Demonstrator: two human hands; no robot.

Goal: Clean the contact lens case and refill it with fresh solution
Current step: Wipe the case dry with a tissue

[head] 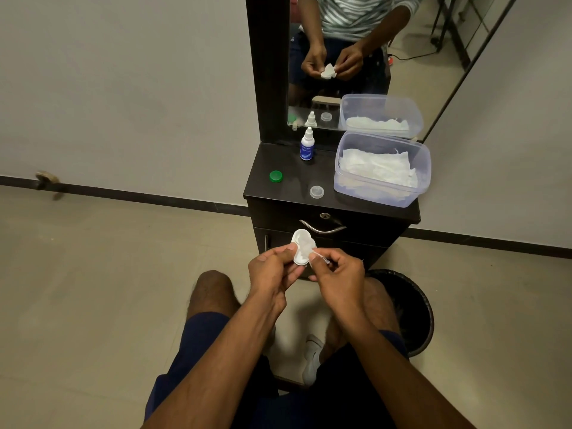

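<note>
My left hand (272, 269) grips the white contact lens case (301, 247) in front of the cabinet's drawer, open wells facing up. My right hand (337, 275) pinches a thin clear stick (320, 256), and the stick's tip reaches into the case. On the dark cabinet top (288, 187) lie a green cap (275, 176) and a clear cap (316, 191), both off the case. A small solution bottle (307, 148) with a blue label stands upright near the mirror.
A clear plastic tub (382, 196) of white tissues fills the cabinet top's right side. A black bin (414, 308) stands on the floor to the right of my knees. A mirror (356, 57) rises behind the cabinet. The drawer handle (323, 229) sits just beyond my hands.
</note>
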